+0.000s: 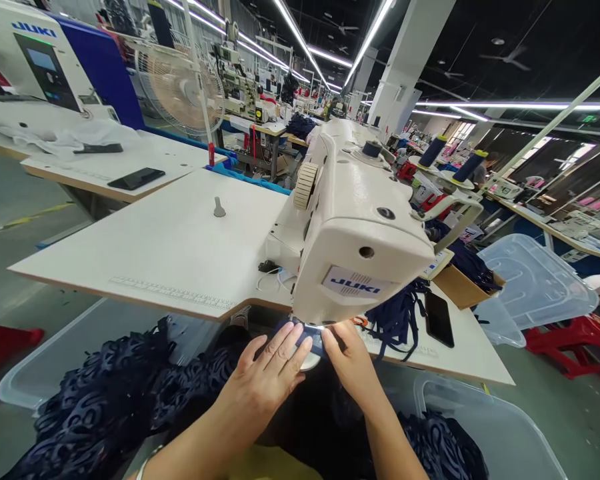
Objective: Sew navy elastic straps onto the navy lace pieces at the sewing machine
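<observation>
A small navy fabric piece [311, 339] lies under the head of a white JUKI sewing machine [365, 247], lit by its lamp. My left hand [273, 367] rests on the left part of the fabric, fingers stretched out flat and thumb spread apart. At the right edge of the piece, my right hand [353, 360] pinches the fabric with thumb and forefinger; its other fingers are mostly hidden. The needle area is hidden behind the machine head. Just right of my right hand lie an orange-handled tool [360, 321] and a heap of navy strips [395, 317].
A black phone [439, 320] and a cardboard box [463, 287] are on the right. Plastic bins of navy strips [105, 387] flank my lap, another bin [450, 440] at right. The white table [190, 233] bears a small grey piece [219, 208]. A fan [180, 87] stands behind.
</observation>
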`<state>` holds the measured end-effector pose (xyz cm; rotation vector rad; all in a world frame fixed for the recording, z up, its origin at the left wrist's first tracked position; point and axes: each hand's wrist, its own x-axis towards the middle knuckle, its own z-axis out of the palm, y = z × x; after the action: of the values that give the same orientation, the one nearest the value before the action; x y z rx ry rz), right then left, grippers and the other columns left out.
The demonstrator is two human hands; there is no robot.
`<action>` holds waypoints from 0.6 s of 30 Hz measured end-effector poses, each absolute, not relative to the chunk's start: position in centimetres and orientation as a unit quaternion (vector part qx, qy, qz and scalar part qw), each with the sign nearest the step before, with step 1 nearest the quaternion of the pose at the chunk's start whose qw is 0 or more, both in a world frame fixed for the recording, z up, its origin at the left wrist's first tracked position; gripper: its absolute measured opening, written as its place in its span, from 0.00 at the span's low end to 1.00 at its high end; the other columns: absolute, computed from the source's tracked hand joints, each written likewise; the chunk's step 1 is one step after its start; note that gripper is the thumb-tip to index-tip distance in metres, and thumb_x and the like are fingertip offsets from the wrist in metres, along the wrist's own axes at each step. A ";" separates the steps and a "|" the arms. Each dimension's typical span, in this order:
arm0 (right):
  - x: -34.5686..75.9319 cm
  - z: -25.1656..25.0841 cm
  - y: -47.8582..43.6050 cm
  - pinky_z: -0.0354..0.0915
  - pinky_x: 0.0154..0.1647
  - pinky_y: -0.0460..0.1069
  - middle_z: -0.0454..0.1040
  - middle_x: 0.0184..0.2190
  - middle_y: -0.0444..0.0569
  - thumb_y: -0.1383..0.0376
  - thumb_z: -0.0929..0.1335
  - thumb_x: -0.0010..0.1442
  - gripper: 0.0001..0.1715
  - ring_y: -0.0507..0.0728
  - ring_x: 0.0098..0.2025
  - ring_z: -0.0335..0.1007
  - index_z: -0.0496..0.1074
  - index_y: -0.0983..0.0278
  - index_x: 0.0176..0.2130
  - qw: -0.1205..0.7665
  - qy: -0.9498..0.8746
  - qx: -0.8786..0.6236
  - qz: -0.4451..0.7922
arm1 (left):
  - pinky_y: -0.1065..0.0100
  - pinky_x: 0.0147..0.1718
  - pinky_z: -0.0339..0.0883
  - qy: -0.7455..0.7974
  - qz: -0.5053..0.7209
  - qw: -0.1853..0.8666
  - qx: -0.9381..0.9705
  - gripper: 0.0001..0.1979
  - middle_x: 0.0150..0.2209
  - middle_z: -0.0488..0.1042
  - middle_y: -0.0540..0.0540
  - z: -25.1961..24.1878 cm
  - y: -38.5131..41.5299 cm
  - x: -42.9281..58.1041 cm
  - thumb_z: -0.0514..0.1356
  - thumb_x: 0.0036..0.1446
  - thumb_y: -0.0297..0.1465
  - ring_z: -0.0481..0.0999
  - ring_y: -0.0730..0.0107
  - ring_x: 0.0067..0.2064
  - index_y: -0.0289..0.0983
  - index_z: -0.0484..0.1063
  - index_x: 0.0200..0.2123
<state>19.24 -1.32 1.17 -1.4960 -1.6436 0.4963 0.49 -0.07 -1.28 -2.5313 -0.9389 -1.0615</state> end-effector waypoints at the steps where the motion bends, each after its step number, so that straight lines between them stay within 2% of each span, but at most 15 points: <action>1: 19.2 1.2 -1.2 0.63 0.41 0.50 0.69 0.32 0.46 0.65 0.62 0.64 0.09 0.56 0.38 0.66 0.68 0.61 0.32 0.421 -0.655 -0.596 0.195 | 0.61 0.62 0.39 -0.323 -0.366 0.121 -0.864 0.18 0.56 0.71 0.43 -1.4 -0.1 0.6 0.53 0.66 0.34 0.71 0.66 0.56 0.41 0.66 0.57; 8: 19.3 1.2 -0.9 0.62 0.43 0.49 0.71 0.35 0.47 0.67 0.62 0.63 0.08 0.56 0.41 0.67 0.69 0.61 0.34 0.423 -0.656 -0.591 0.204 | 0.61 0.62 0.40 -0.344 -0.364 0.122 -0.857 0.19 0.57 0.70 0.43 -1.7 -0.3 0.9 0.54 0.65 0.34 0.71 0.65 0.55 0.40 0.65 0.58; 18: 19.4 1.2 -0.9 0.61 0.42 0.49 0.71 0.33 0.46 0.66 0.62 0.64 0.08 0.55 0.39 0.67 0.69 0.61 0.32 0.416 -0.659 -0.597 0.191 | 0.62 0.61 0.41 -0.352 -0.357 0.117 -0.857 0.19 0.58 0.69 0.42 -2.0 -0.5 1.1 0.54 0.65 0.34 0.69 0.65 0.57 0.38 0.64 0.58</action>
<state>19.36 -0.89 1.15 -1.4985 -1.6561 0.4787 1.12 -0.49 -2.04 -2.5089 -1.0287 -1.0458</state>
